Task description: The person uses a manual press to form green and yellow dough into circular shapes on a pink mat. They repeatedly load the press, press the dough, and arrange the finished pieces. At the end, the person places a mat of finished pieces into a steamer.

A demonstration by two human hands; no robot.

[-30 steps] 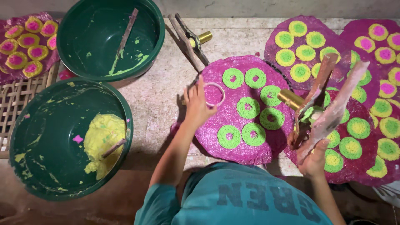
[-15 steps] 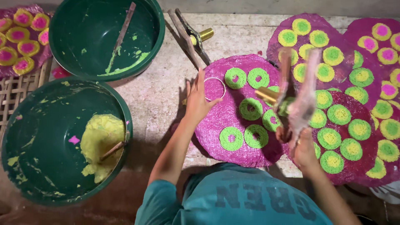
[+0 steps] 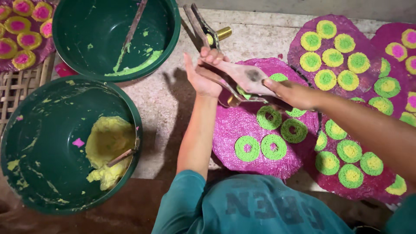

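Press tool [image 3: 242,78] held by two hands above two green bowls [image 3: 115,37].

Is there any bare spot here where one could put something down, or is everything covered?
A bare strip of pale stone floor runs between the two green plastic bowls and the round magenta mat with green rings, though the left hand's forearm crosses above it. More bare floor lies above that mat. The right side is crowded with overlapping mats of rings.
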